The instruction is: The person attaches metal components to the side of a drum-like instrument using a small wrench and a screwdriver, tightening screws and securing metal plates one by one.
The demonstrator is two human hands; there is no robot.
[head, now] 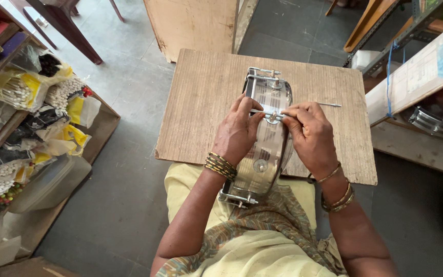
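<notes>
On the lap, against yellow cloth, rests the near end of a shiny metal drum shell [262, 154], lying on its side and reaching out over a bare wooden board [201, 102]. Bangled at both wrists. Left hand [237, 131] spread over the shell's left flank, fingers curled on the rim to steady it. Right hand [308, 131] pinched shut on a thin metal tension rod [272, 114] lying crosswise over the shell, close by a small lug fitting. Judged from this: mid-assembly, threading or seating the rod into its lug. Next calls for keeping the rod in line with the fitting and the shell from rolling. A little farther, a second thin rod [329, 104] loose on the board, just beyond the right fingers. At the far end, a chrome bracket [262, 74] on the shell. To the left, shelves [6, 123] crowded with plastic bags of small white parts; to the right, another drum rim [437, 123] under a plank.
</notes>
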